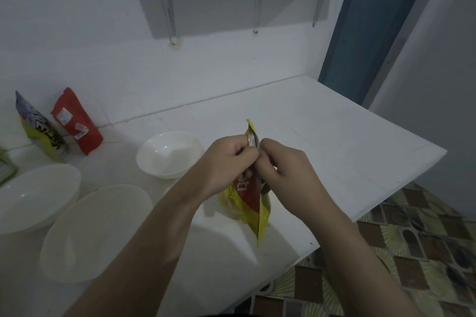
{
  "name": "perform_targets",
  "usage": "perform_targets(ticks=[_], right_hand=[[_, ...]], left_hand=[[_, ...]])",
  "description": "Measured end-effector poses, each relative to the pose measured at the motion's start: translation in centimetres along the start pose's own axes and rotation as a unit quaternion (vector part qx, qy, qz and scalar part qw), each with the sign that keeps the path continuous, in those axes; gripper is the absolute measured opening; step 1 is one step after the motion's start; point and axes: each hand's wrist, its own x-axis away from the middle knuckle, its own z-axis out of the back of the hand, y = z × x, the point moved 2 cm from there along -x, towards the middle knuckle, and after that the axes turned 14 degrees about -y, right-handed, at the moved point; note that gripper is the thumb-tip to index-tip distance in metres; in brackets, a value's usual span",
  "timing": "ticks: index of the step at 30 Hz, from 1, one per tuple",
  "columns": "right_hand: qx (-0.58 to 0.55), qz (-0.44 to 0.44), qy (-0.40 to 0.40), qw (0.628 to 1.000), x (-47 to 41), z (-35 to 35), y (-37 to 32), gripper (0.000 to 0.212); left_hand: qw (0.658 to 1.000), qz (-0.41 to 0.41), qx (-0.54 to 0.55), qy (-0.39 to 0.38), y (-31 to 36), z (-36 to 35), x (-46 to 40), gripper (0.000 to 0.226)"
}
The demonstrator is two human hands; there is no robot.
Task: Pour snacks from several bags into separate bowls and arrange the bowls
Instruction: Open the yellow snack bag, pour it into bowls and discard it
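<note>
Together, both hands pinch the yellow bag.

You have three white bowls on the counter: one near the middle, one at the left edge, and one nearest you. You have three snack bags: a yellow and red bag out front, a red bag and a green and grey bag by the wall. You have two hands in view, the left hand and the right hand. A fourth green thing shows only as a sliver at the far left, too cut off to count.
</note>
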Motion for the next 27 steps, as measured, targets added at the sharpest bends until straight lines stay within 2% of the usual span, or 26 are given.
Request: perform_targets(ticks=[6, 11, 13, 16, 21, 25, 27], right_hand=[[0.031, -0.017, 0.053, 0.998, -0.1, 1.1, 0.1, 0.028], [0.113, -0.061, -0.04, 0.991, -0.1, 0.7, -0.4, 0.024], [0.128, -0.091, -0.04, 0.987, -0.2, 1.3, 0.1, 0.03], [0.129, -0.108, 0.024, 0.986, -0.4, 2.1, 0.8, 0.036], [0.119, -0.092, 0.093, 0.984, -0.4, 1.4, 0.8, 0.034], [0.098, -0.086, 0.151, 0.98, -0.7, 1.9, 1.1, 0.033], [0.091, -0.094, 0.172, 0.976, -0.7, 2.2, 1.6, 0.033]], left_hand=[[0.999, -0.046, 0.002, 0.025, -0.2, 0.2, -0.1, 0.031], [0.998, -0.06, -0.003, 0.035, -0.1, 0.3, -0.2, 0.026], [0.997, -0.062, -0.01, 0.039, -0.1, 0.7, -0.1, 0.027], [0.998, -0.041, -0.008, 0.049, -0.1, 1.4, -0.1, 0.023], [0.997, 0.026, -0.019, 0.07, 1.2, 0.9, -1.0, 0.031], [0.986, 0.059, -0.15, 0.051, 1.8, -0.3, -1.5, 0.036], [0.983, 0.065, -0.167, 0.048, 1.3, -0.5, -1.6, 0.034]])
